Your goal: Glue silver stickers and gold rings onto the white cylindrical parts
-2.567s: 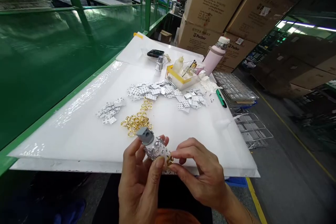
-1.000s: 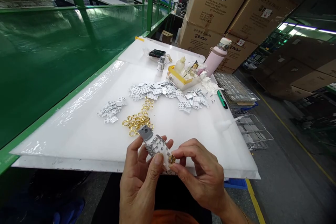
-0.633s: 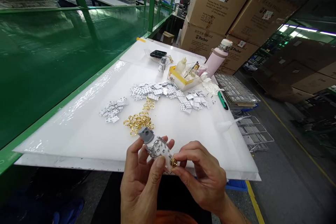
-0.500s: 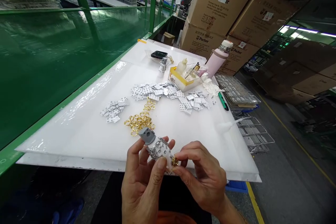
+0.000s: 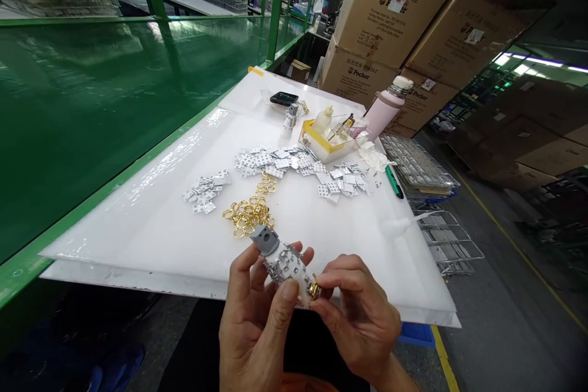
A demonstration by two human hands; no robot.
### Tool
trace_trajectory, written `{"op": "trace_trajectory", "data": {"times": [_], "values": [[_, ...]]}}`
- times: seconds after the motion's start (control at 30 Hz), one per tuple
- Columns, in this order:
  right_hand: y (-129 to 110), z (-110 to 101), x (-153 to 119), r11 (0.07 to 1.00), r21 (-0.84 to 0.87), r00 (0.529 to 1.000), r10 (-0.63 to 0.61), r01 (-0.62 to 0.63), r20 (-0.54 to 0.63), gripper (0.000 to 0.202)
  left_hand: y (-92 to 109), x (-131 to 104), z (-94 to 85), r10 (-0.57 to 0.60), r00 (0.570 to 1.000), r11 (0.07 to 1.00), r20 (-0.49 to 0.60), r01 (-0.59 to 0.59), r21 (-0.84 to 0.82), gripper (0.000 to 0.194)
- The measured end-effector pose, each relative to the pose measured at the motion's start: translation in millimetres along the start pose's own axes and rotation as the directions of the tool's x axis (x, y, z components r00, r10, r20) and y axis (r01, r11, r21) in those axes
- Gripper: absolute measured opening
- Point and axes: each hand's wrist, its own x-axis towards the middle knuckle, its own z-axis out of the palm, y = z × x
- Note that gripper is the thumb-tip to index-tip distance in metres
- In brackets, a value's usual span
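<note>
My left hand (image 5: 257, 324) grips a small white cylinder-shaped fixture (image 5: 287, 264) with a grey cap (image 5: 265, 240), its side covered in little silver squares. My right hand (image 5: 362, 318) pinches a gold ring (image 5: 314, 290) against the fixture's lower end. Both hands hover over the near edge of the white board (image 5: 147, 239). Just beyond them lies a heap of gold rings (image 5: 250, 211). Piles of small silver squares lie at the left (image 5: 206, 186) and across the middle (image 5: 294, 162) of the board.
A yellow-edged clear box (image 5: 328, 138) with small bottles, a pink flask (image 5: 383, 110), a black phone (image 5: 283, 98) and a green pen (image 5: 393, 180) sit at the far side. Clear trays (image 5: 416, 165) lie right. A green shelf (image 5: 92, 98) runs left; cardboard boxes (image 5: 386, 12) behind.
My hands and the fixture stay together while the view shifts slightly; the right fingers have worked the gold ring closer onto the fixture's lower end.
</note>
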Motion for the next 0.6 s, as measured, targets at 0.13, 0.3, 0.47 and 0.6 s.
{"op": "trace_trajectory", "data": {"times": [0.13, 0.3, 0.47, 0.6], "values": [[-0.1, 0.6, -1.0, 1.000, -0.015, 1.000, -0.004, 0.004, -0.007, 0.031, 2.9, -3.0, 6.8, -0.009, 0.999, 1.000, -0.040, 0.008, -0.020, 0.037], [0.1, 1.9, -0.9, 0.999, -0.048, 1.000, -0.003, 0.002, -0.022, 0.029, 3.1, -3.5, 7.7, -0.013, 0.999, 1.000, -0.051, 0.012, -0.022, 0.037], [-1.4, 2.9, -0.8, 0.998, -0.067, 1.000, -0.002, 0.000, -0.025, 0.028, 2.7, -3.9, 7.7, -0.008, 0.999, 1.000, -0.046, 0.008, -0.012, 0.036], [-3.2, 3.4, 1.3, 0.996, -0.088, 1.000, 0.005, -0.007, -0.021, 0.026, 1.8, -4.3, 7.3, 0.008, 0.999, 1.000, -0.036, -0.008, 0.003, 0.033]]}}
